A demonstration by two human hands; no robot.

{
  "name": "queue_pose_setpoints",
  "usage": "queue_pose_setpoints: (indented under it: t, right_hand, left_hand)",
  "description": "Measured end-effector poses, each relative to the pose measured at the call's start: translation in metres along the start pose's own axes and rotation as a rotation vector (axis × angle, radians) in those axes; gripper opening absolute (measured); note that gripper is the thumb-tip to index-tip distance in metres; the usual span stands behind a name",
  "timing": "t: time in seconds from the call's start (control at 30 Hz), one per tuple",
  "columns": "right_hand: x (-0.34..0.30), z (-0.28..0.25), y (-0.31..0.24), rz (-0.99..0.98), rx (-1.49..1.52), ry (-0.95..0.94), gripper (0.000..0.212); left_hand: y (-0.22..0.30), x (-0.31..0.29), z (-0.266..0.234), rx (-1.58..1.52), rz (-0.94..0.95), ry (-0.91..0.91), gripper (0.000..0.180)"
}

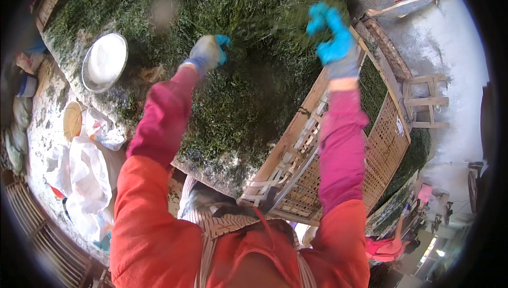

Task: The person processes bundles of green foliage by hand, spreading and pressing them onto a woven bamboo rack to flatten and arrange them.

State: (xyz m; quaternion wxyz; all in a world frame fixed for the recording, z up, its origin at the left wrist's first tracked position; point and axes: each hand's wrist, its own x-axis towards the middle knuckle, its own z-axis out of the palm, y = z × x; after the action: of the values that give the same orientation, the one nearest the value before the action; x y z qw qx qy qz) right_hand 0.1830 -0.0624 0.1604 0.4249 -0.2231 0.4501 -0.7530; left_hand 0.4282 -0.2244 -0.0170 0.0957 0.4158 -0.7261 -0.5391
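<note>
A thick layer of chopped-looking green leaves (254, 76) covers the broad surface in front of me. Over its middle is my left hand (208, 52), in a pale glove with blue fingers. Those fingers are bent, with a gap between them and the thumb, and nothing visible inside. Farther right, my right hand (332, 36) is raised above the leaves' edge in a similar glove, its fingers and thumb curved apart in a C. Motion blurs both hands. Loose strands seem to blur in the air between them.
A round white basin (105, 62) rests on the leaves' left side. At right, a wooden-framed woven tray (383, 150) leans along the edge, beside a small wooden stool (427, 101). White sacks (87, 174) lie at left. Another person (389, 245) in pink is at lower right.
</note>
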Motion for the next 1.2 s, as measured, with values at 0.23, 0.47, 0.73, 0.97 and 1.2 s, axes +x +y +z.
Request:
queue_pose_setpoints:
  t: [0.23,0.47,0.73,0.97,1.2]
  right_hand:
    - [-0.055,-0.009,0.127,0.127,-0.110,0.017,0.039]
    - [-0.030,0.018,0.136,-0.094,-0.922,-0.396,0.028]
    - [-0.026,0.004,0.052,0.075,-0.732,-0.205,0.035]
    - [-0.024,0.042,-0.020,-0.154,-0.324,-0.314,0.040]
    - [-0.043,0.020,-0.124,-0.119,-0.336,-0.162,0.020]
  left_hand:
    - [0.103,-0.045,-0.061,-0.043,-0.054,0.223,0.055]
    - [0.125,-0.044,-0.053,-0.641,0.418,-0.045,0.054]
    - [0.032,-0.043,-0.086,0.480,0.413,0.231,0.113]
    - [0.128,-0.022,-0.002,-0.206,0.676,-0.363,0.096]
    - [0.068,-0.017,0.078,1.092,0.303,-0.115,0.019]
